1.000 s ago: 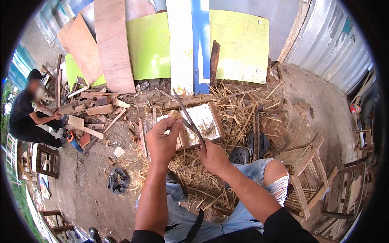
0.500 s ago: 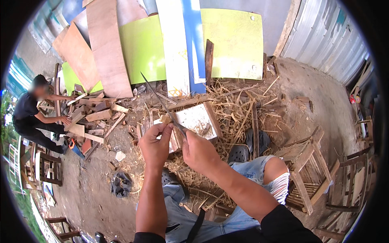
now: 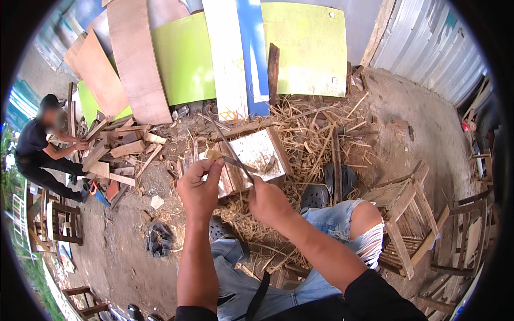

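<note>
My right hand (image 3: 270,203) is closed round the near end of a long, thin, dark blade-like metal tool (image 3: 227,142), which slants up and to the left. Between the fingertips of my left hand (image 3: 198,187) is a small piece with a tan wooden end (image 3: 214,154) and what looks like a flat dark strip. That strip crosses or meets the long tool; exact contact is unclear. Both hands are held above the near side of a low wooden box (image 3: 281,151) with a white top, scattered with bits of wood.
Wood shavings (image 3: 310,134) surround the box. A slatted wooden chair (image 3: 409,224) lies at my right. Coloured panels (image 3: 305,51) lean at the back. On the left, a person (image 3: 40,144) handles wood from a pile of offcuts (image 3: 128,148). A black plastic bag (image 3: 159,239) is on the ground.
The long tool has drawn back toward me, its far tip lower. My hands are slightly further apart, exposing more of the small piece. The person at left has lifted a wood piece.
</note>
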A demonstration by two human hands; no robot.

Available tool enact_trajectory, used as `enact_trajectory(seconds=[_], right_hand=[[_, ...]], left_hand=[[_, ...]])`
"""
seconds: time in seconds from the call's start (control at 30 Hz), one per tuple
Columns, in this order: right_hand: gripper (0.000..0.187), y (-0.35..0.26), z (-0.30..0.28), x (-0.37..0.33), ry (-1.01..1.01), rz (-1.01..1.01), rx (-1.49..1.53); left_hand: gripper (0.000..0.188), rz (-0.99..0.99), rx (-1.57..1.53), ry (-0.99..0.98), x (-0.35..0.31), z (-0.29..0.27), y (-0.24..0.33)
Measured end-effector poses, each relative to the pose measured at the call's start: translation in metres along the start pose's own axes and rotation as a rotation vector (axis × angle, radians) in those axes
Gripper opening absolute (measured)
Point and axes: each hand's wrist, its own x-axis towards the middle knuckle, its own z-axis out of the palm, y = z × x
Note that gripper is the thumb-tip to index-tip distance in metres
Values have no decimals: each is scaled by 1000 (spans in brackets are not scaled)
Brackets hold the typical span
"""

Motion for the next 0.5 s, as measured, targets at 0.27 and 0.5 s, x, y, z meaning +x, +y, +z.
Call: enact_trajectory(seconds=[0.27,0.5], right_hand=[[22,-11,-4,1,93,-103,67],[29,-10,-1,0,69,-128,116]], left_hand=[[15,-11,29,-14,-1,1,4],[11,20,14,-20,-1,1,-2]])
